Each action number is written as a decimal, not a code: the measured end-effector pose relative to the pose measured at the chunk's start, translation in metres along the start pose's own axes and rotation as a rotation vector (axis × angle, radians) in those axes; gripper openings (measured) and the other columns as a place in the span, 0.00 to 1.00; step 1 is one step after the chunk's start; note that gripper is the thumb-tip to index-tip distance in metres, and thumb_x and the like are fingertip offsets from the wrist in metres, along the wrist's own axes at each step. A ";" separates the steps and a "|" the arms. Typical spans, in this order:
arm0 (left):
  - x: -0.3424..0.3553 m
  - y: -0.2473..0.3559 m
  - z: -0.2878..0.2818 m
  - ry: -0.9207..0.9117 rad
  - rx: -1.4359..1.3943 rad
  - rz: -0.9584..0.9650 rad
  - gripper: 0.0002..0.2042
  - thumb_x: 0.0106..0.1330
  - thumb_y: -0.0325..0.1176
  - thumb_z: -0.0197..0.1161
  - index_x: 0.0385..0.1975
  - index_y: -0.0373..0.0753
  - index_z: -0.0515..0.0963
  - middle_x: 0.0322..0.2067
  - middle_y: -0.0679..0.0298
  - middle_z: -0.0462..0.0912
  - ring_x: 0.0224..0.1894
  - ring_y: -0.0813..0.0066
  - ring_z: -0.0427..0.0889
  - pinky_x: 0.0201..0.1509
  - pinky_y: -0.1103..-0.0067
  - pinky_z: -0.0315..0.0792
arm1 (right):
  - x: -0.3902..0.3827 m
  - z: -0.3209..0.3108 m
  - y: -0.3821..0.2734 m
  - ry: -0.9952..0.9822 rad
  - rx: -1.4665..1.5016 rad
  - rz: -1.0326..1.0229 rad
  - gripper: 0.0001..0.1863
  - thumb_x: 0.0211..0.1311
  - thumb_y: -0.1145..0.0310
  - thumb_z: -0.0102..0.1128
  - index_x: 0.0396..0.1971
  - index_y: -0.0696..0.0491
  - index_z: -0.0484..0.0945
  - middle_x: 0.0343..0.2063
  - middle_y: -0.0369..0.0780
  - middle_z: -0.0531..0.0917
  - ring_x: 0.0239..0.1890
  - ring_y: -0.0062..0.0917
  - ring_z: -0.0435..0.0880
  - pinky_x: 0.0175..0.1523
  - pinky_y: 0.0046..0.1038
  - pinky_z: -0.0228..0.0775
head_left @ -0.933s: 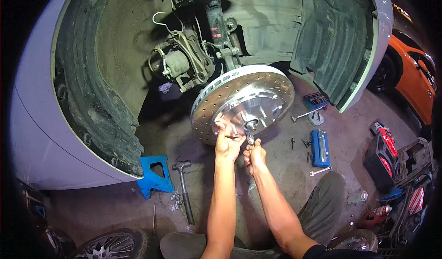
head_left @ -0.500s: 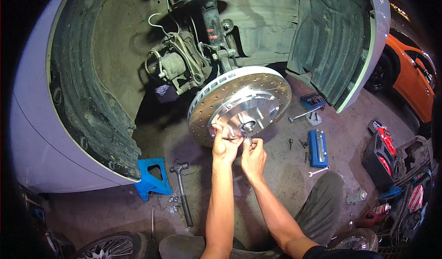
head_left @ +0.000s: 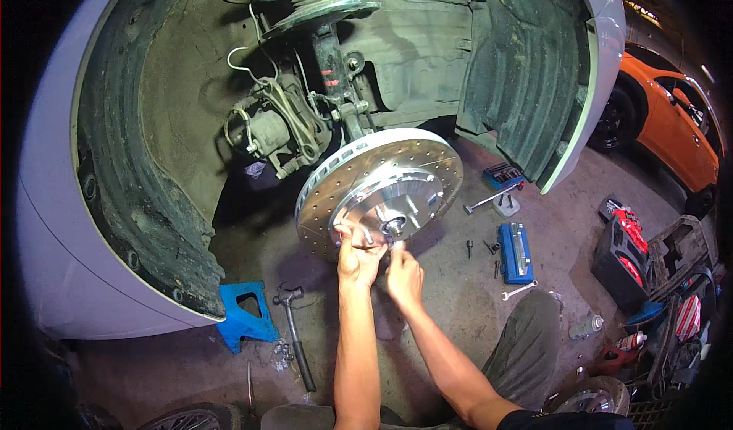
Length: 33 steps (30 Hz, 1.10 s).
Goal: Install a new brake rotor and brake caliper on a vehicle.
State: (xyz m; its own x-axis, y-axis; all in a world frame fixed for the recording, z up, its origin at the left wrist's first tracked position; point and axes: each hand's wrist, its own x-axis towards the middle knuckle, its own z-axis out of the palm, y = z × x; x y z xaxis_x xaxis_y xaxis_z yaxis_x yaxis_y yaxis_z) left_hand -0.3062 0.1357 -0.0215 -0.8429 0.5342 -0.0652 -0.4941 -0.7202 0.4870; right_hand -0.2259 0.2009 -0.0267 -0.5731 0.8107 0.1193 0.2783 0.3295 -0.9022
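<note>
A drilled silver brake disc with a polished studded hub hangs below the black strut. My left hand is at the hub's lower left, thumb up along its face and fingers curled against it. Just right of it, my right hand is closed on a small metal fitting below the hub centre, largely hidden by fingers. A caliper assembly hangs at the upper left of the disc.
White fender and liners surround me. On the floor are a blue stand, hammer, blue case, socket set, wrench, parts box and spray can. An orange car stands at right.
My view has shifted, so the disc and hands appear further left and lower. My right hand's fingers have moved up over the fitting, which shows less than before.
</note>
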 end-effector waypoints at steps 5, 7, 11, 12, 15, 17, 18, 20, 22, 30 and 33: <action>0.006 -0.006 0.001 0.009 -0.030 0.004 0.49 0.53 0.69 0.60 0.69 0.41 0.54 0.70 0.52 0.53 0.71 0.42 0.48 0.71 0.44 0.43 | 0.020 0.004 0.025 -0.022 0.097 0.108 0.29 0.73 0.48 0.41 0.30 0.60 0.78 0.14 0.41 0.79 0.20 0.34 0.80 0.33 0.36 0.71; 0.004 -0.004 -0.004 0.032 -0.028 0.013 0.49 0.53 0.69 0.60 0.67 0.38 0.56 0.67 0.48 0.57 0.69 0.41 0.53 0.71 0.44 0.46 | 0.017 -0.010 0.012 -0.276 0.440 0.439 0.34 0.75 0.47 0.35 0.25 0.61 0.79 0.12 0.40 0.78 0.16 0.26 0.79 0.28 0.30 0.70; 0.000 -0.004 0.005 0.001 -0.014 0.086 0.46 0.54 0.68 0.62 0.65 0.40 0.58 0.66 0.51 0.59 0.68 0.41 0.55 0.70 0.45 0.49 | -0.002 -0.011 0.000 0.172 -0.242 -0.322 0.33 0.74 0.46 0.38 0.26 0.61 0.79 0.15 0.44 0.79 0.22 0.35 0.82 0.36 0.38 0.72; 0.000 -0.003 0.004 0.001 -0.012 0.089 0.46 0.54 0.68 0.62 0.65 0.40 0.58 0.66 0.51 0.59 0.68 0.41 0.55 0.70 0.45 0.49 | -0.002 -0.007 0.002 0.302 -0.284 -0.492 0.33 0.73 0.46 0.38 0.25 0.61 0.79 0.15 0.44 0.78 0.23 0.37 0.82 0.37 0.39 0.72; 0.005 -0.004 -0.005 0.015 -0.041 -0.009 0.49 0.54 0.68 0.62 0.68 0.39 0.54 0.68 0.47 0.54 0.69 0.38 0.51 0.71 0.46 0.46 | 0.007 -0.006 0.007 -0.151 0.101 0.107 0.34 0.74 0.44 0.35 0.27 0.61 0.78 0.14 0.44 0.76 0.21 0.37 0.80 0.36 0.40 0.72; 0.006 -0.007 -0.003 0.027 -0.046 -0.014 0.49 0.54 0.68 0.62 0.68 0.39 0.54 0.68 0.45 0.53 0.70 0.38 0.51 0.72 0.46 0.45 | 0.018 -0.008 0.019 -0.407 0.602 0.495 0.34 0.73 0.43 0.35 0.30 0.61 0.76 0.13 0.43 0.75 0.19 0.42 0.77 0.35 0.42 0.72; 0.006 -0.005 -0.003 0.043 -0.048 -0.005 0.50 0.54 0.68 0.62 0.69 0.39 0.53 0.68 0.44 0.52 0.70 0.38 0.50 0.72 0.46 0.45 | 0.012 -0.010 0.009 -0.377 0.487 0.422 0.32 0.72 0.45 0.37 0.31 0.61 0.76 0.14 0.45 0.78 0.20 0.46 0.77 0.35 0.45 0.72; -0.002 0.002 0.008 -0.080 0.000 0.068 0.51 0.53 0.68 0.61 0.70 0.39 0.52 0.69 0.47 0.51 0.71 0.41 0.47 0.72 0.47 0.45 | -0.006 -0.008 -0.005 0.075 -0.266 -0.229 0.28 0.72 0.48 0.41 0.32 0.60 0.76 0.19 0.48 0.81 0.24 0.51 0.79 0.37 0.48 0.71; 0.002 -0.001 -0.004 0.040 -0.038 0.016 0.50 0.53 0.68 0.61 0.69 0.39 0.53 0.68 0.49 0.54 0.70 0.41 0.50 0.72 0.46 0.45 | -0.005 -0.011 -0.009 0.194 -0.277 -0.429 0.24 0.71 0.51 0.45 0.36 0.60 0.75 0.25 0.53 0.83 0.32 0.54 0.82 0.41 0.49 0.71; -0.001 -0.002 0.008 0.007 -0.042 0.046 0.45 0.55 0.67 0.61 0.66 0.45 0.57 0.67 0.52 0.57 0.69 0.41 0.51 0.70 0.43 0.46 | -0.006 -0.018 -0.016 0.019 -0.404 -0.173 0.32 0.72 0.47 0.39 0.24 0.61 0.79 0.27 0.54 0.83 0.36 0.47 0.84 0.40 0.47 0.73; 0.005 -0.001 -0.004 -0.053 -0.049 0.028 0.43 0.57 0.66 0.61 0.66 0.44 0.58 0.68 0.53 0.56 0.69 0.40 0.51 0.69 0.43 0.48 | -0.004 -0.009 -0.004 0.051 -0.306 -0.194 0.32 0.71 0.47 0.40 0.26 0.62 0.79 0.29 0.53 0.83 0.37 0.50 0.83 0.42 0.49 0.72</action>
State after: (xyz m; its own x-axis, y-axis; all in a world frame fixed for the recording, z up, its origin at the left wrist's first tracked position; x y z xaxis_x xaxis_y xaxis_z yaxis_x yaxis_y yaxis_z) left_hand -0.3106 0.1375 -0.0258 -0.8446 0.5354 -0.0057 -0.4818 -0.7552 0.4444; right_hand -0.2178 0.2008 -0.0201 -0.6009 0.7394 0.3035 0.3905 0.6029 -0.6957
